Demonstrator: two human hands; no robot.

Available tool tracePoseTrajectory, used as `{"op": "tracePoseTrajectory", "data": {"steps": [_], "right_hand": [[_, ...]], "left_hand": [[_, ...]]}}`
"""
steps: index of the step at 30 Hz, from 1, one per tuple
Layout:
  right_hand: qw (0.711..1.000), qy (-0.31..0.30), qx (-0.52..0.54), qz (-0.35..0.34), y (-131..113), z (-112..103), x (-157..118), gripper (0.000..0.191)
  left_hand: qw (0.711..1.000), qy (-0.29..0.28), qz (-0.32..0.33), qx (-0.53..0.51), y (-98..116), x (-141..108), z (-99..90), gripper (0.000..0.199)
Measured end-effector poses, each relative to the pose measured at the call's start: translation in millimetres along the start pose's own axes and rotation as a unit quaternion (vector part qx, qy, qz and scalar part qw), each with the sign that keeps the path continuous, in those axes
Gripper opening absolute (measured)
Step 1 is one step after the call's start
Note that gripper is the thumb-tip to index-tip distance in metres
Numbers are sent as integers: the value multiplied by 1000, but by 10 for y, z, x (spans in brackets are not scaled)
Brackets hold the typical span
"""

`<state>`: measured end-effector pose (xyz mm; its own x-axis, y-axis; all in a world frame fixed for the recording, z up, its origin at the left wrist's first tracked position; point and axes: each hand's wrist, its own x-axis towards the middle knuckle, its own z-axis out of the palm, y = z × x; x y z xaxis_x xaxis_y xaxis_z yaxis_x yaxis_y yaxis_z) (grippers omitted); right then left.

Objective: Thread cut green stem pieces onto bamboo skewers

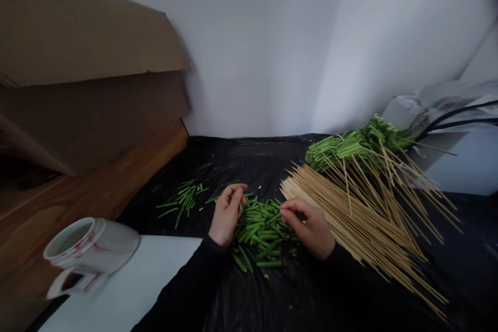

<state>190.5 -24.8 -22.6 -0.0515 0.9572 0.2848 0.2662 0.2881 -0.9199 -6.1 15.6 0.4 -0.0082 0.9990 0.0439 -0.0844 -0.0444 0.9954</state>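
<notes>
Well to the left of the heap of cut green pieces (264, 225), on its near side, a mug (114, 244) stands on a white board (163, 262), handle towards the wearer. Above and beyond the mug is a cardboard box (89, 26). A small scatter of green pieces (185, 198) lies left of the heap on the black plastic sheet (241, 161), nearer the left hand (225, 217) than the right.

The left hand is at the heap's left edge, its thumb and forefinger drawn close together; whether they pinch a piece cannot be told. The heap lies between the hands, just right of the left fingers and left of the right ones, within easy reach of both. Its pieces point in mixed directions: one at the near edge lies crosswise, while a couple at the near left slant.

The right hand (313, 228) is at the heap's right edge, thumb and forefinger nearly meeting over it; whether anything thin is between them cannot be told. Right of the heap, a spread of wooden skewers (350, 218) fans out, its long axis running from beside the right hand towards the near right. This hand is clearly the nearer one to them. Beyond the skewers, far right of the heap, sits a stack of green stems (358, 140).
</notes>
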Motion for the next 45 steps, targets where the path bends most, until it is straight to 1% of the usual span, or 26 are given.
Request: {"op": "tracePoseTrajectory", "data": {"steps": [3, 6, 9, 12, 14, 16, 18, 22, 23, 25, 27, 29, 31, 35, 38, 40, 42, 44, 45], "right_hand": [[1000, 13, 3, 8, 35, -29, 29, 19], [1000, 14, 3, 12, 58, -29, 43, 18], [1000, -5, -13, 7, 84, -15, 43, 17], [999, -13, -33, 6, 112, -12, 45, 16], [999, -12, -38, 6, 124, -16, 49, 16], [999, -9, -41, 5, 129, -21, 54, 17], [999, -7, -43, 3, 130, -23, 56, 17], [998, -2, -55, 3, 131, -25, 58, 17], [998, -1, -59, 4, 131, -26, 59, 18], [998, 1, -62, 7, 129, -27, 61, 18], [998, 1, -62, 10, 126, -28, 64, 18], [998, 4, -63, 10, 125, -30, 68, 18], [998, 3, -64, 6, 128, -30, 69, 17], [998, -1, -58, 4, 144, -18, 63, 17], [997, 2, -71, -6, 154, -11, 55, 17], [993, 2, -110, -41, 165, -38, 61, 17], [978, 11, -189, -90, 187, -111, 86, 19], [943, 34, -308, -123, 222, -229, 129, 23], [920, 40, -371, -121, 242, -297, 153, 25]], "left_hand": [[995, 2, 40, 92, -5, -3, -3, 30], [971, -10, 122, 206, -25, -22, 7, 23], [933, -62, 199, 294, -64, -52, 14, 27], [891, -135, 251, 354, -97, -82, 19, 37], [868, -167, 278, 376, -107, -93, 25, 38], [852, -189, 289, 393, -108, -98, 34, 37], [838, -213, 289, 410, -104, -100, 45, 40], [810, -260, 293, 437, -105, -121, 64, 69], [803, -268, 293, 443, -110, -127, 66, 73], [791, -281, 294, 456, -123, -137, 68, 73], [781, -293, 298, 465, -137, -140, 67, 67], [776, -294, 303, 469, -150, -137, 62, 58], [777, -281, 312, 468, -161, -129, 55, 47], [781, -238, 342, 465, -190, -99, 35, 40], [793, -209, 353, 451, -212, -75, 20, 33], [804, -182, 360, 438, -218, -63, 13, 29], [812, -155, 366, 427, -213, -56, 10, 25], [817, -136, 370, 421, -202, -54, 13, 21], [818, -131, 373, 419, -195, -55, 16, 20]]}}
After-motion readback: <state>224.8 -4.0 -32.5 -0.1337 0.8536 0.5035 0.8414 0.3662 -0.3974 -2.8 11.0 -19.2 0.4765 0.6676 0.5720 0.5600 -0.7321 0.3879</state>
